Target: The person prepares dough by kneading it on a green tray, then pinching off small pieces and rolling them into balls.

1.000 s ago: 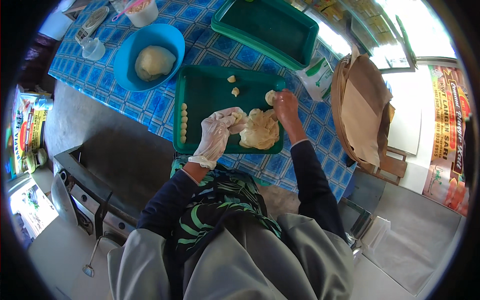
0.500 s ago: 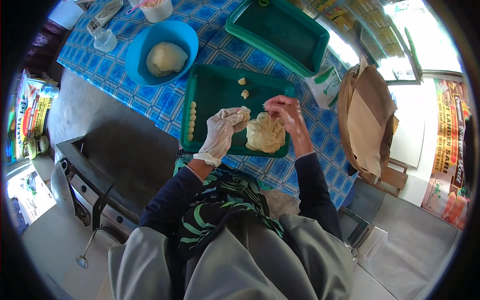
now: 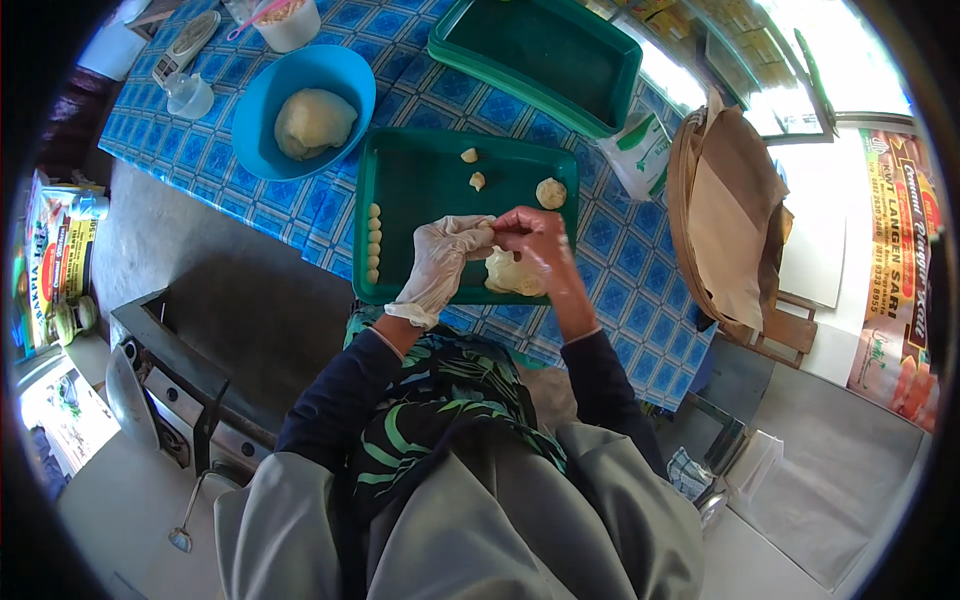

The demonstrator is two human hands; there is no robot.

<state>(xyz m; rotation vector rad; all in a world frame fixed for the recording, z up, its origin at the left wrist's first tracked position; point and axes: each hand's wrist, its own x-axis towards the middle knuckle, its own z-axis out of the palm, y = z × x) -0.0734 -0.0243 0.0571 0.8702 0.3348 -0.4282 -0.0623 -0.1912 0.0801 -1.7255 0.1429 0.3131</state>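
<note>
My left hand [image 3: 445, 258], in a clear white glove, pinches a small piece of dough [image 3: 487, 226] over a green tray [image 3: 368, 165]. The bare fingertips of my right hand [image 3: 540, 248] close on the same piece, meeting the gloved fingers. Partly beneath my right hand lies a big soft lump of pale dough [image 3: 513, 276]. A rounded ball [image 3: 550, 193], speckled and pale, sits at the tray's right side. Two little dough bits [image 3: 477, 181] rest towards the far edge. Along the left wall runs a row of several small dough balls [image 3: 374, 237].
A blue bowl [image 3: 246, 140] holding a large dough mass [image 3: 315, 122] stands at the far left. Stacked green trays [image 3: 540, 65], a white-and-green packet [image 3: 638, 155] and a paper-lined woven tray [image 3: 730, 210] are beyond and right. A stove [image 3: 190, 405] is at lower left.
My right hand has come left and down from above the lump to meet the left hand at the dough piece. The ball at the tray's right side now shows. The view has shifted slightly.
</note>
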